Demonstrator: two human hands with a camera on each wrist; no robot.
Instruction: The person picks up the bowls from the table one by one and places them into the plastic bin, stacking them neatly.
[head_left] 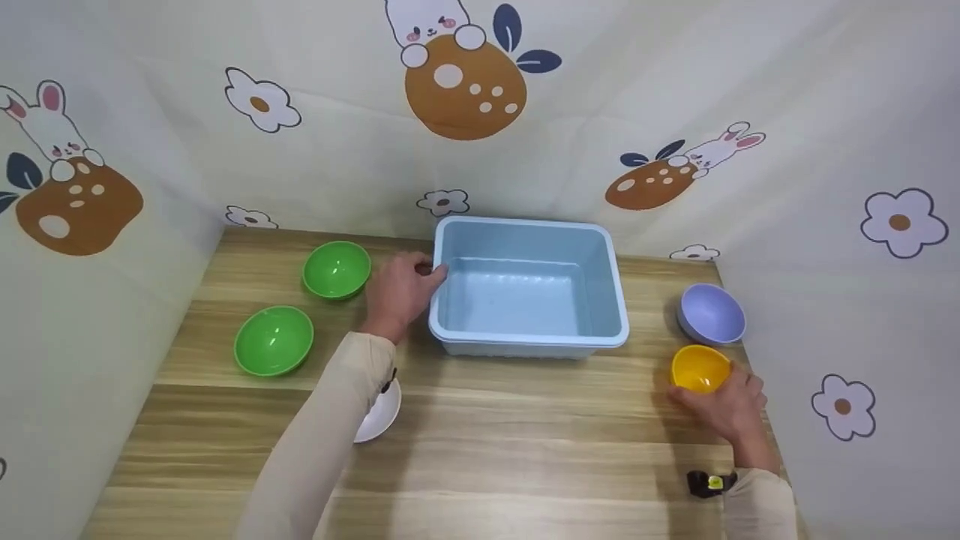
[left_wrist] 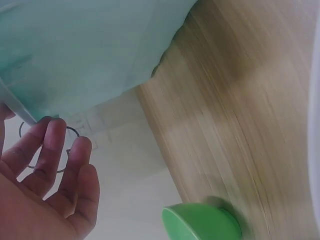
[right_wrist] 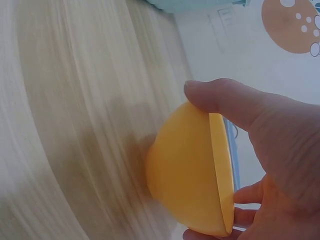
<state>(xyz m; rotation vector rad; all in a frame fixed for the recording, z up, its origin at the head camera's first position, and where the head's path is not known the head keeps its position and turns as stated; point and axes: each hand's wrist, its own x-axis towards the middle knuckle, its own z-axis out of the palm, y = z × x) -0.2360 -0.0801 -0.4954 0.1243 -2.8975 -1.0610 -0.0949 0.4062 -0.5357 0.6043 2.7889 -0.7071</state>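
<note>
Your right hand (head_left: 726, 403), thumb and fingers part-spread, grips the round yellow plastic-looking bowl (head_left: 697, 366) by its rim, at right: likely light, stiff, slippery, best held there. Your left hand (head_left: 400, 291) pinches the pale-blue rectangular tub (head_left: 525, 340) at its left rim.

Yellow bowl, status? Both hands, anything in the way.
Left hand pinching rim of blue bin. Right hand gripping yellow bowl; whether lifted, unclear. Purple bowl close on its far side.
</note>
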